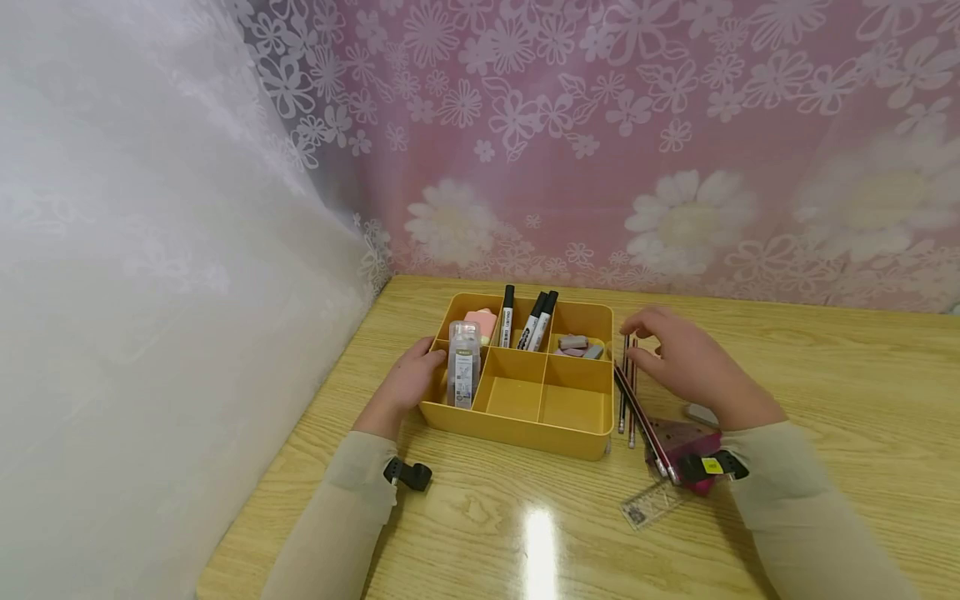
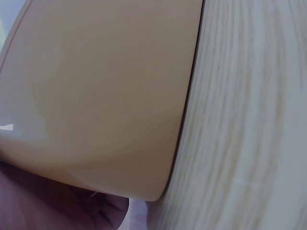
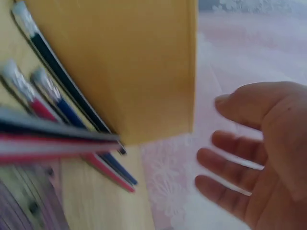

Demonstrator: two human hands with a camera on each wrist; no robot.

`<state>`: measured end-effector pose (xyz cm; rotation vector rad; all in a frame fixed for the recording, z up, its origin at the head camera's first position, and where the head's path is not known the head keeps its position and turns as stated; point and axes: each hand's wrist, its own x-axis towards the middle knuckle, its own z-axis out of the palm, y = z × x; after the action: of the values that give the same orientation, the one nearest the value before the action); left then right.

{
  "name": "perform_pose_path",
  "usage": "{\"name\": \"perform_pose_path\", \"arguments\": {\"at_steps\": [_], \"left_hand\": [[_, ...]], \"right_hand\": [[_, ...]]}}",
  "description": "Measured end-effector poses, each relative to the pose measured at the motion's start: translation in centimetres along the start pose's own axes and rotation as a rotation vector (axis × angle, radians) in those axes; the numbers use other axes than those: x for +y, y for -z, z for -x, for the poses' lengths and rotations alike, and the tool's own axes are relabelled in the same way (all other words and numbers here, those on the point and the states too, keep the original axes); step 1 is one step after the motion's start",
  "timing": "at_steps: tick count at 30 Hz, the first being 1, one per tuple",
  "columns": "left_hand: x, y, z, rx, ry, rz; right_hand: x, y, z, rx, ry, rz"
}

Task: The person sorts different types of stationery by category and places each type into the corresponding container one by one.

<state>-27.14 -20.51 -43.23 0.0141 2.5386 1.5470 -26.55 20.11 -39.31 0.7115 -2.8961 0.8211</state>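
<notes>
A yellow six-compartment organizer box (image 1: 517, 429) stands on the table. My left hand (image 1: 408, 379) grips its left wall, the thumb at the rim; in the left wrist view, part of the hand (image 2: 103, 211) shows at the box's edge. A clear case with a label (image 1: 464, 367) stands in the front left compartment. Several pencils (image 1: 632, 400) lie beside the box's right wall. Over their far ends hovers my right hand (image 1: 678, 358), holding nothing, thumb and fingers spread apart. The right wrist view shows pencils (image 3: 53, 57) beside the box wall (image 3: 124, 72), apart from the fingers.
Black-capped markers (image 1: 529, 327) stand in the back middle compartment. Small erasers (image 1: 576, 346) lie at back right, a pink item (image 1: 482, 321) at back left. Beneath my right forearm are a pink seed-patterned item (image 1: 675, 437), a white eraser (image 1: 699, 413) and a clear ruler (image 1: 651, 505).
</notes>
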Motion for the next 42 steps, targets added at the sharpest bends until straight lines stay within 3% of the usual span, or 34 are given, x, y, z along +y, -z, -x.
{"name": "perform_pose_path", "arguments": {"at_steps": [12,21,30,36,42], "left_hand": [[0.1,-0.1,0.0,0.009,0.026,-0.001],[0.1,0.0,-0.1,0.01,0.032,-0.001],[0.0,-0.1,-0.2,-0.003,0.02,0.008],[0.0,-0.1,-0.2,-0.004,0.024,0.008],[0.0,-0.1,-0.2,0.005,0.021,-0.003]], "right_hand": [[3.7,2.4,1.7,-0.264,-0.162,0.088],[4.4,2.2,2.5,-0.446,-0.258,-0.02],[4.9,1.5,2.6,-0.498,-0.261,-0.078],[4.8,1.4,2.2,-0.492,-0.23,-0.004],[4.4,1.5,2.1,-0.419,-0.22,0.077]]}}
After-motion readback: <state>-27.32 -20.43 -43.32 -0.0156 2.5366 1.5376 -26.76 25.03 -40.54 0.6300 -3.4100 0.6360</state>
